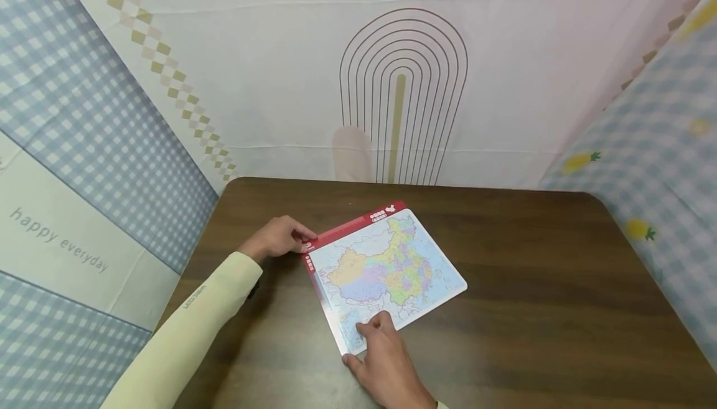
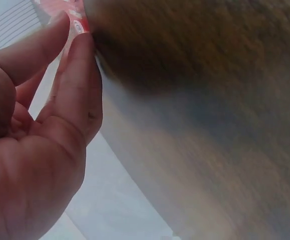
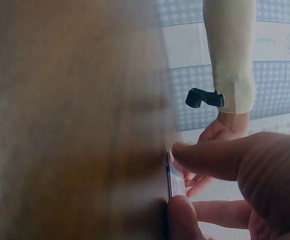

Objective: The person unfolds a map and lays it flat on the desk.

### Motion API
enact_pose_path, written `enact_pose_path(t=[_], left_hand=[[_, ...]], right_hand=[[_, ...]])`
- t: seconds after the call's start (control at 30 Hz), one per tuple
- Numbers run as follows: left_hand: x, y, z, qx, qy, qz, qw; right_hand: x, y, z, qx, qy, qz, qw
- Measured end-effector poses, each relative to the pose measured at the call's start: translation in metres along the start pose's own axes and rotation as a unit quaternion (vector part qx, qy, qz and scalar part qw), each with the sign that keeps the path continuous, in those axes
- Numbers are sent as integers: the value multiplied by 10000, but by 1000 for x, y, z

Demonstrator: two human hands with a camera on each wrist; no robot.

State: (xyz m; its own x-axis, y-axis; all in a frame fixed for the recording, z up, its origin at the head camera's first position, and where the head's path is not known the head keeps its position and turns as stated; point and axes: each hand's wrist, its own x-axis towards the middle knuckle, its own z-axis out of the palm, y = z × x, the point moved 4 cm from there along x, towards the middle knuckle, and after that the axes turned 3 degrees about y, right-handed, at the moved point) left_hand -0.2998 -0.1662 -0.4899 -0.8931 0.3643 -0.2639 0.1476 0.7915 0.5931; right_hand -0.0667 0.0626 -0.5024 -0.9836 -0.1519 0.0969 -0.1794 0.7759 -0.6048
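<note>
A flat map board [image 1: 364, 272] with a red top strip and a coloured map lies tilted on the brown table. At its upper left corner my left hand [image 1: 278, 236] pinches the red edge between thumb and fingers. The left wrist view shows that hand [image 2: 49, 120] close up, its fingertips at the red corner [image 2: 78, 25]. My right hand [image 1: 386, 359] grips the near lower corner, the thumb at the edge and bent fingers over the map. Seen edge-on in the right wrist view, the board [image 3: 176, 182] sits between the thumb and a finger of the right hand [image 3: 245, 175].
The wooden table [image 1: 532, 284] extends to both sides of the board. Behind it hangs a pale printed cloth [image 1: 280, 73], with blue checked cloth [image 1: 73, 79] at the left and more at the right. A dark strap piece [image 3: 205, 97] juts from the left sleeve.
</note>
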Motion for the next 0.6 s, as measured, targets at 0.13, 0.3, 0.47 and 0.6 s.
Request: enact_pose_path(t=[0.13,0.3,0.47,0.6], left_hand=[[1,0,2,194,76,31,9998],[0,0,2,292,242,14,9993],[-2,3,4,277,285,6,9992],[-6,2,6,323,310,-1,9990]], right_hand=[[1,0,1,-141,114,-115,9998],[2,-1,1,-249,215,-269,9991],[1,-1,0,-312,225,-257,9989],[0,1,-3,-339,142,-174,9992]])
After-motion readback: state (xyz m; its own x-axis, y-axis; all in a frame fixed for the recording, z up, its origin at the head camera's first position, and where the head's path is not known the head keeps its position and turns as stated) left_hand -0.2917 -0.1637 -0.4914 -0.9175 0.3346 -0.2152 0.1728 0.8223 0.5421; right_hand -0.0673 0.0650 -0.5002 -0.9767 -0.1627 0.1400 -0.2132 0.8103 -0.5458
